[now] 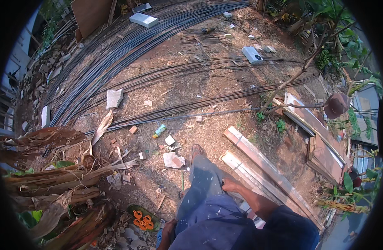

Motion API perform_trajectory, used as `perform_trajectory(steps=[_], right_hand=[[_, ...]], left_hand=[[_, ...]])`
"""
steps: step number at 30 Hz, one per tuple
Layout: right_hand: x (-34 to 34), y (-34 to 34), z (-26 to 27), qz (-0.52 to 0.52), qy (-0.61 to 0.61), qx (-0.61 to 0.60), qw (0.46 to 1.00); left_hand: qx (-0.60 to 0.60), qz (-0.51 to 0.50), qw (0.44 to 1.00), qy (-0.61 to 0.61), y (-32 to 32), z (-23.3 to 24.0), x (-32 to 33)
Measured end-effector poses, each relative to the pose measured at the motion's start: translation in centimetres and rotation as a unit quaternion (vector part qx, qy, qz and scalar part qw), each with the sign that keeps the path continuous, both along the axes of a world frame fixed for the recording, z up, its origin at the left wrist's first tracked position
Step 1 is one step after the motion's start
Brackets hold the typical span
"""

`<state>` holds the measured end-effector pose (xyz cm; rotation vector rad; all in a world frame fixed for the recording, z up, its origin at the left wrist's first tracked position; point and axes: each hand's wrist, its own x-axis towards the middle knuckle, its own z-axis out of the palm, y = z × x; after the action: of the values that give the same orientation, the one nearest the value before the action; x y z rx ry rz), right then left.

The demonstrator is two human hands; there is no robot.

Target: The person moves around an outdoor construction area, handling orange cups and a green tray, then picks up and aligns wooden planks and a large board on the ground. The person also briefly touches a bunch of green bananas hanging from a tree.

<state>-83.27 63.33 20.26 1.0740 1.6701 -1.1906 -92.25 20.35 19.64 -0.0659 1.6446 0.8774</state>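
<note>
My right hand [230, 184] is at the side of my grey trousers [207, 178], its fingers curled against the cloth; whether it grips the cloth is unclear. On the other side, my left hand [169, 225] hangs low beside my trousers, with its fingers partly hidden. Near it on the ground lie several orange ring-shaped pieces [143, 220] in a dark green holder. Ahead of my sandalled foot [196, 149] are a broken pale slab [174, 160], a small white block [169, 140] and a crumpled green-blue packet [159, 131].
Long steel reinforcing bars [116, 59] curve across the ground ahead. Wooden boards [266, 175] lie to the right, near a thin tree [296, 75] with a cap [336, 105] on a branch. Dry banana leaves [63, 181] spread at left. Pale blocks [114, 98] and rubble are scattered about.
</note>
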Motion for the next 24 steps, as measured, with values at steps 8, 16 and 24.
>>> perform_trajectory(steps=[8, 16, 24], right_hand=[[-4.6, 15.8, -1.3, -0.214, 0.104, 0.024, 0.971], [-7.9, 34.7, 1.3, -0.419, 0.125, 0.169, 0.883], [-5.7, 42.4, -7.3, -0.396, 0.111, 0.327, 0.851]], left_hand=[[-0.141, 0.235, 0.96, -0.054, 19.4, -2.3, -20.3], [0.071, -0.006, 0.976, 0.207, 49.2, 5.3, -31.5], [0.054, -0.076, 0.989, 0.113, 67.3, 4.3, -41.4]])
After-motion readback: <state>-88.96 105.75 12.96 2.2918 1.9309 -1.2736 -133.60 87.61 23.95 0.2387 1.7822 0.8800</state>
